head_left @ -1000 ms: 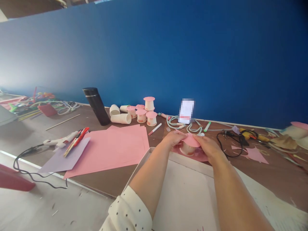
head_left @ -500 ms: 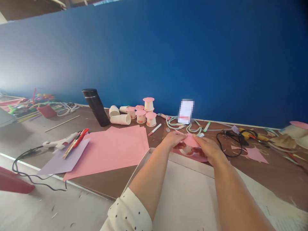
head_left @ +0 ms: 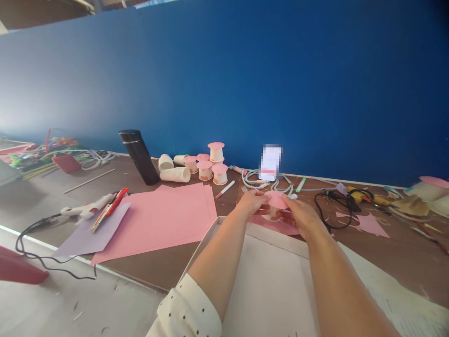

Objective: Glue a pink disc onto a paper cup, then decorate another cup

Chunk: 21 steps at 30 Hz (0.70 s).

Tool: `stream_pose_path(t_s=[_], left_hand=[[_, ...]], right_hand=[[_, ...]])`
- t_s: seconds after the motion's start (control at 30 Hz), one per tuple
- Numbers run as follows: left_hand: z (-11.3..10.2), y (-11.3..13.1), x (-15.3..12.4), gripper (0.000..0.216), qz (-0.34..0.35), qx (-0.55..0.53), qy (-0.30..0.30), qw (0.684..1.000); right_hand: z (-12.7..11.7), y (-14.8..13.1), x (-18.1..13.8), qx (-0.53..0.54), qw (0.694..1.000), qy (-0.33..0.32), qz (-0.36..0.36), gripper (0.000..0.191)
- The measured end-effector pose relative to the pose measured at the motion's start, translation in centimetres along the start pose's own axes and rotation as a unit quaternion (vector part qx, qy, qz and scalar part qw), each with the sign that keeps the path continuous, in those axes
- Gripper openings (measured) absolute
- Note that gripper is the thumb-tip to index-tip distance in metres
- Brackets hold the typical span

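Between my two hands is an upside-down paper cup [head_left: 271,215] topped by a round pink paper disc [head_left: 277,200]. My left hand [head_left: 254,203] grips it from the left, thumb on the disc's edge. From the right, my right hand [head_left: 301,215] grips it too, with the thumb at the rim and the fingers under the disc. Pink paper [head_left: 263,223] lies beneath the cup, partly covered by my hands. Closest in front of my forearms is a shallow white box [head_left: 270,276].
Several disc-topped cups [head_left: 220,174] stand by the blue wall, beside stacked cups [head_left: 175,174] and a black flask [head_left: 139,157]. Pink sheets [head_left: 168,215], a red cutter [head_left: 114,203] and a glue gun [head_left: 87,207] lie left. Behind my hands are a phone [head_left: 270,161] and cables; black cord [head_left: 345,206] lies right.
The disc-topped cup has shifted slightly up and to the left, held in both hands, and the disc is tilted a little differently. The other things have stayed put.
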State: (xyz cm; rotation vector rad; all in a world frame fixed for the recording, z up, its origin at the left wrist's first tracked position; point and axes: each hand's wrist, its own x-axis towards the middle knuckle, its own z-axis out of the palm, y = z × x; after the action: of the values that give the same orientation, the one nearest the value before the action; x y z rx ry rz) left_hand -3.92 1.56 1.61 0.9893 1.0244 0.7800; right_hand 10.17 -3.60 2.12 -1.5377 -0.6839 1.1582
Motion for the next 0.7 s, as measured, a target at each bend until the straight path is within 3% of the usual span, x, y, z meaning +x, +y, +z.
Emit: stream_pose_path(t_s=[0.43, 0.7], left_hand=[[-0.5, 0.1, 0.0, 0.033, -0.002, -0.031, -0.035, 0.999], [-0.6, 0.1, -0.3, 0.043, -0.003, -0.013, -0.04, 0.999]], right_hand=[[-1.4, 0.3, 0.4, 0.068, 0.993, -0.098, 0.009, 0.026], [-1.7, 0.1, 0.2, 0.071, 0.99, -0.12, 0.019, 0.025]])
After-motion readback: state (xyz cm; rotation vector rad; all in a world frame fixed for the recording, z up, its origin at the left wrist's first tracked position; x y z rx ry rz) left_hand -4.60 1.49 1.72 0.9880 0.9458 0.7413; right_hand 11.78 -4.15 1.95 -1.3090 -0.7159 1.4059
